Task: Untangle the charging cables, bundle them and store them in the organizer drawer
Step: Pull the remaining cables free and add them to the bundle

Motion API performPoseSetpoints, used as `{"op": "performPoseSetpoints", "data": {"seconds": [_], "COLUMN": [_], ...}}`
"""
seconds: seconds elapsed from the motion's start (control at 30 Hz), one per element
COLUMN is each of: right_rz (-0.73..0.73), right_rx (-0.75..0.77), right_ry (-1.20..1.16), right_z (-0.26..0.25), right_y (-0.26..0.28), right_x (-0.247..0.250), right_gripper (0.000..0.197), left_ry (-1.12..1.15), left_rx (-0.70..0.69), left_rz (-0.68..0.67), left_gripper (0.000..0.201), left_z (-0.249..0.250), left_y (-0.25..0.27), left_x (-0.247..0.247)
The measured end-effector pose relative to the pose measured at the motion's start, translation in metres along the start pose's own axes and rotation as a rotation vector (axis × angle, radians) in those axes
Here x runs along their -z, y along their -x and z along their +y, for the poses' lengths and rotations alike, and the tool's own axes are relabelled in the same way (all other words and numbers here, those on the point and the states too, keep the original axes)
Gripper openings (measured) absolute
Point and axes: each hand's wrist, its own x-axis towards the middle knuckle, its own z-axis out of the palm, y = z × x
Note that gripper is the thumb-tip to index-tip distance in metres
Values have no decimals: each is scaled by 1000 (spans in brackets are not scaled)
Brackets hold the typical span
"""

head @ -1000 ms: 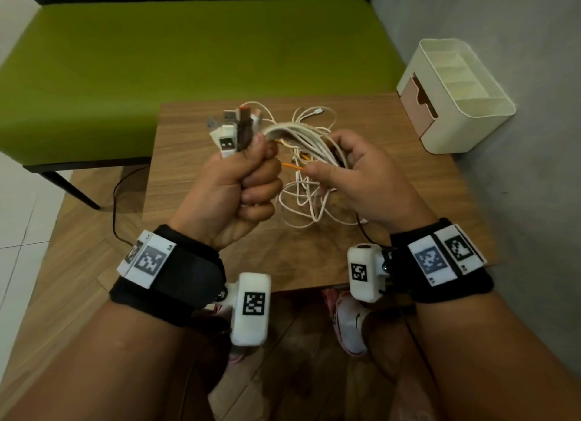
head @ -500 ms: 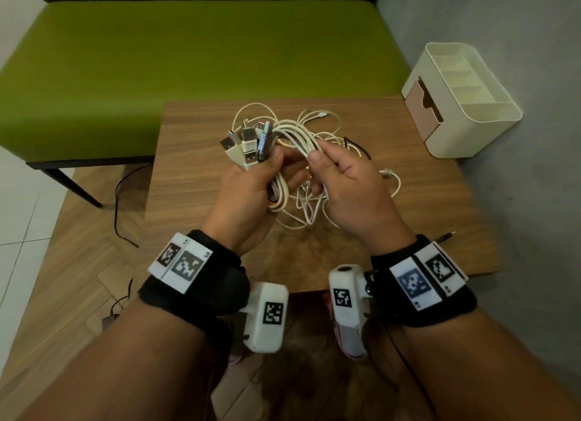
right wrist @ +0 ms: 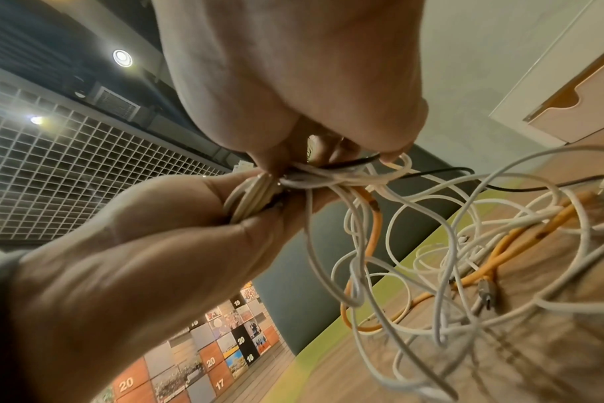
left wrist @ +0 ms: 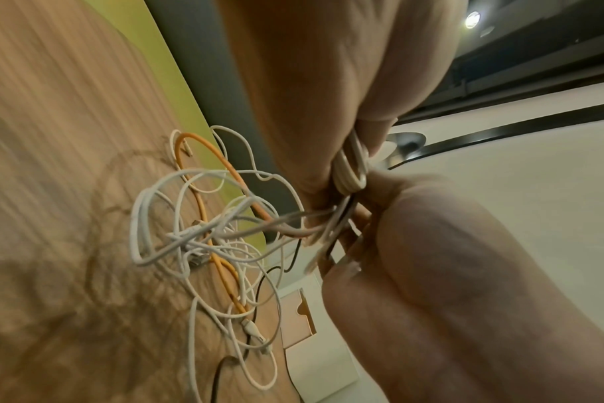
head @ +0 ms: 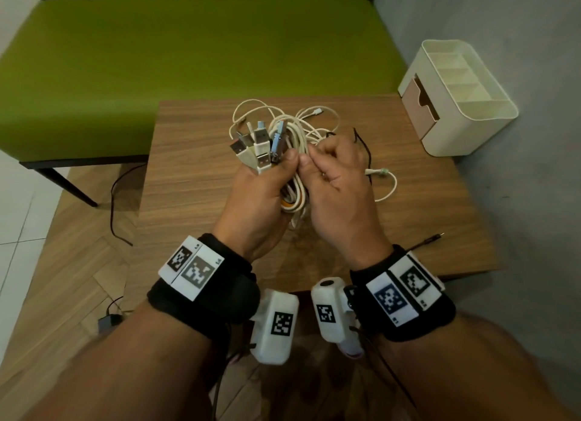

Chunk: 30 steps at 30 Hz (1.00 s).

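Observation:
Above the wooden table (head: 195, 181), my left hand (head: 267, 184) grips a bunch of charging cables (head: 295, 144), their USB plugs (head: 257, 144) fanning out above the fist. The cables are mostly white, with one orange (left wrist: 204, 196) and one black (head: 366, 150). Their loose loops (right wrist: 449, 240) hang tangled down to the tabletop. My right hand (head: 333, 166) touches the left and pinches strands of the same bunch (right wrist: 314, 177) between thumb and fingers. The cream organizer (head: 465, 118), with its tan drawer (head: 419, 106) on the left face, stands at the table's far right corner.
A green bench (head: 188, 49) runs behind the table. A grey wall (head: 503, 27) lies to the right, close to the organizer. One white cable end (head: 382, 172) and a black plug tip (head: 435, 238) lie on the table's right side. A dark cord (head: 116, 206) trails over the floor at left.
Both hands have drawn together and moved further from me over the table. The left fist has turned, so the plugs fan out leftward. The right hand has shifted from the orange cable to the bunch.

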Motion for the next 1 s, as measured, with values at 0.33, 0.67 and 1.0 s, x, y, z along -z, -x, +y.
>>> {"op": "performPoseSetpoints", "data": {"seconds": [0.33,0.67,1.0], "right_rz": [-292,-528,-535], "right_rx": [-84,1,-13], "right_ry": [-155,596,573], "right_z": [7,9,5], "right_y": [-11,-13,-18], "right_x": [11,21,34], "right_gripper": [43,84,85], "left_ry": [-180,102,160], "left_rx": [-45,-87,-63], "left_rz": [-90,-29,71], "left_gripper": [20,25,16], "left_z": [4,27,30], "left_y": [0,-10,-12], "left_x": [3,15,19]}}
